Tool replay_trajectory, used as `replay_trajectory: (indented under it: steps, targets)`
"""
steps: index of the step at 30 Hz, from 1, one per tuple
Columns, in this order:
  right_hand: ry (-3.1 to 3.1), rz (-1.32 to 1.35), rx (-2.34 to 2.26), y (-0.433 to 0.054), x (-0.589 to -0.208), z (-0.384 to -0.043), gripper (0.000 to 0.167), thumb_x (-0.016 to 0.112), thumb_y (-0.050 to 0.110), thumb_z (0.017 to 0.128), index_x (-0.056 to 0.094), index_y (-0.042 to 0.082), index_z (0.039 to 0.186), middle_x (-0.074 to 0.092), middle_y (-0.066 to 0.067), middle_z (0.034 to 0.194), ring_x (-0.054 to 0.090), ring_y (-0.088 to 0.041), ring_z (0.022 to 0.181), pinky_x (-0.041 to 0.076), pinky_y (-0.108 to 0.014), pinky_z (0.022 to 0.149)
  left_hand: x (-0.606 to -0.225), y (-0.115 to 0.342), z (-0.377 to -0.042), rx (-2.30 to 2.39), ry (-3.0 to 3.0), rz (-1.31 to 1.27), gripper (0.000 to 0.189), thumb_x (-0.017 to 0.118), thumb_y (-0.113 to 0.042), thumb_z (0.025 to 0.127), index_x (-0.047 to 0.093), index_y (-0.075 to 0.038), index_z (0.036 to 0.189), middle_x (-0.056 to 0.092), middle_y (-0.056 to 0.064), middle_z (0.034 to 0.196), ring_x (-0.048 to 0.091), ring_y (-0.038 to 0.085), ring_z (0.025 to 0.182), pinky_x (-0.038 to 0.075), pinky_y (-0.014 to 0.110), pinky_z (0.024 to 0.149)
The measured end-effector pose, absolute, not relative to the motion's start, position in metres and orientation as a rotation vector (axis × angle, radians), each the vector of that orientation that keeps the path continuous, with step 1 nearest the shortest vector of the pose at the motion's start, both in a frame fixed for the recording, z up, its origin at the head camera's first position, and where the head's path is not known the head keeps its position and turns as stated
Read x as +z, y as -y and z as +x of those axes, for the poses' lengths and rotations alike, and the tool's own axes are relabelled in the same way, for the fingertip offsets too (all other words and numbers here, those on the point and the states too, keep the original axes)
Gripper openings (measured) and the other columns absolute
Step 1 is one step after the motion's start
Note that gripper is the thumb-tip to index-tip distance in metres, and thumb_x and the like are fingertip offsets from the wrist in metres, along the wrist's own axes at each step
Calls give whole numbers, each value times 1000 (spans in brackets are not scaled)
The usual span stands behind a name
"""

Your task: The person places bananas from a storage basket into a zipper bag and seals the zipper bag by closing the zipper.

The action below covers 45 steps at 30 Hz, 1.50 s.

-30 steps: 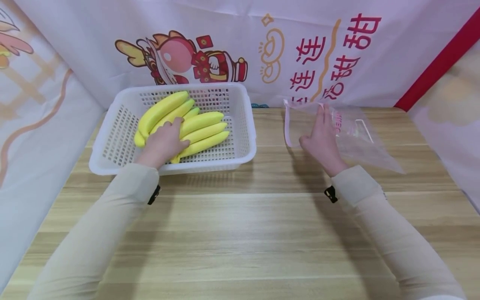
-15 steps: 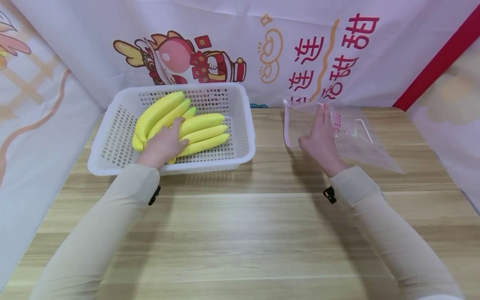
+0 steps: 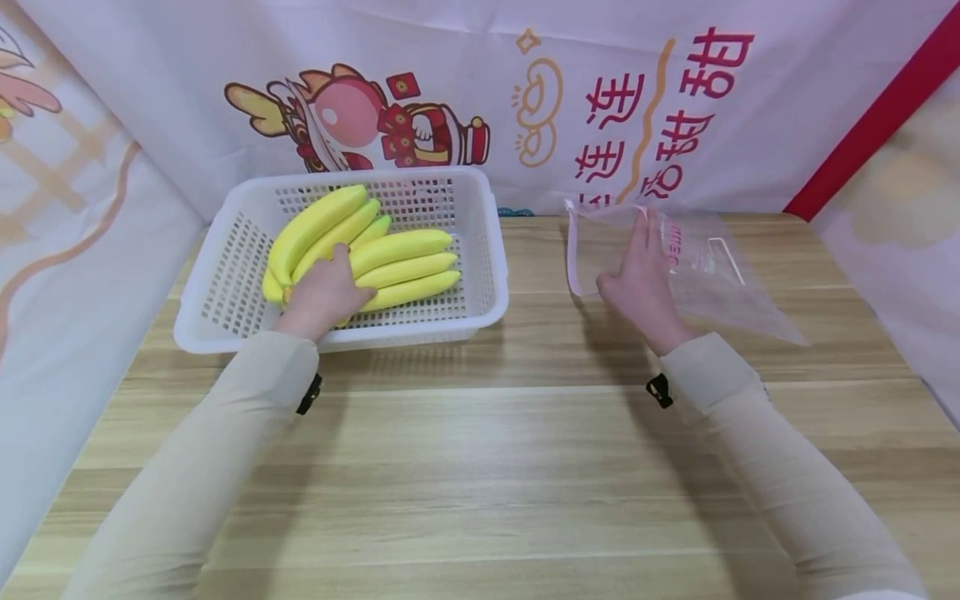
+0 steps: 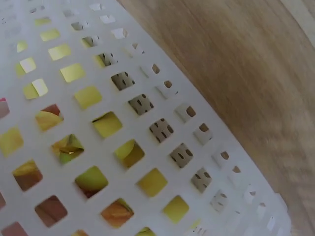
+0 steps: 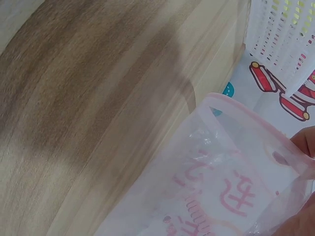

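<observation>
Yellow bananas (image 3: 408, 268) are heaped in a white perforated basket (image 3: 420, 333), which is set at the left of the wooden table (image 3: 480, 467), near a printed cloth (image 3: 450, 50). The left hand (image 3: 324, 292) is laid over them inside the basket; its fingertips are hidden, so whether any banana is gripped cannot be told. A clear plastic bag (image 3: 712, 267) is pinched near its pale pink edge between thumb and fingers of the right hand (image 3: 643, 283), well apart from the basket.

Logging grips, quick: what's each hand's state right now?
Left hand: closed on bananas in the basket.
Right hand: closed, holding the plastic bag near its mouth.
</observation>
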State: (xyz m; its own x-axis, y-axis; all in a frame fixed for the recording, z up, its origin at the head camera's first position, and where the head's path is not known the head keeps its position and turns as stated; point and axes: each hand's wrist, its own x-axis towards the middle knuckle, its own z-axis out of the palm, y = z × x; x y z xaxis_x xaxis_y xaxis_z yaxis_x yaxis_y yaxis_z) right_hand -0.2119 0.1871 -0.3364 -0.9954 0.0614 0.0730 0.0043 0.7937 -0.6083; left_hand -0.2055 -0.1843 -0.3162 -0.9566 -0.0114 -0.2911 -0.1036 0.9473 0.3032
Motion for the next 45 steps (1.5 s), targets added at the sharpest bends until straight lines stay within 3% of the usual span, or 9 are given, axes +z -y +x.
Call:
replay_trajectory:
  steps: [5, 14, 22, 25, 32, 38, 45]
  targets:
    - [2879, -44, 983, -188, -336, -211, 98, 57, 1, 77, -5, 2, 152, -14, -12, 161, -3, -34, 149, 11, -57, 120, -319, 181, -206, 527, -2853, -73, 85, 54, -30, 94, 2, 8, 148, 25, 42, 142, 44, 53, 119, 43, 63, 97]
    - [2876, -39, 999, -189, -333, -208, 97, 57, 1, 78, -6, 1, 152, -14, -13, 161, -5, -32, 149, 9, -53, 121, -321, 178, -205, 611, -2984, -63, 82, 61, -27, 91, 12, 11, 145, 31, 38, 133, 46, 49, 110, 46, 59, 92]
    - [2873, -34, 1009, -192, -333, -207, 98, 58, 1, 78, -6, 1, 152, -14, -14, 161, -5, -34, 149, 9, -54, 121, -319, 177, -204, 655, -3030, -106, 97, 63, -25, 90, -6, 9, 148, 20, 39, 145, 41, 53, 120, 41, 60, 102]
    - [2870, -37, 1014, -192, -333, -207, 99, 58, 1, 77, -6, 1, 152, -14, -14, 161, -5, -34, 149, 9, -54, 121, -316, 177, -203, 689, -3044, -126, 97, 65, -25, 89, -3, 10, 149, 22, 38, 144, 42, 52, 120, 42, 60, 101]
    - [2865, -37, 1048, -192, -331, -206, 101, 58, 0, 76, -9, 3, 152, -18, -11, 160, -7, -33, 149, 9, -54, 121, -312, 173, -205, 834, -3066, -153, 82, 66, -23, 88, 17, 12, 144, 24, 34, 139, 46, 46, 114, 47, 55, 95]
    - [2859, -36, 1051, -192, -330, -205, 100, 57, 0, 77, -9, 3, 152, -17, -12, 160, -7, -32, 149, 10, -54, 121, -311, 168, -207, 852, -3072, -164, 88, 63, -29, 90, 8, 8, 147, 25, 35, 138, 52, 43, 105, 51, 52, 91]
    - [2861, -36, 1060, -192, -329, -204, 102, 58, 0, 77, -10, 4, 152, -19, -12, 160, -9, -32, 149, 7, -53, 121, -304, 159, -207, 960, -2987, -188, 90, 61, -31, 92, 0, 0, 150, 39, 28, 134, 55, 36, 102, 52, 46, 87]
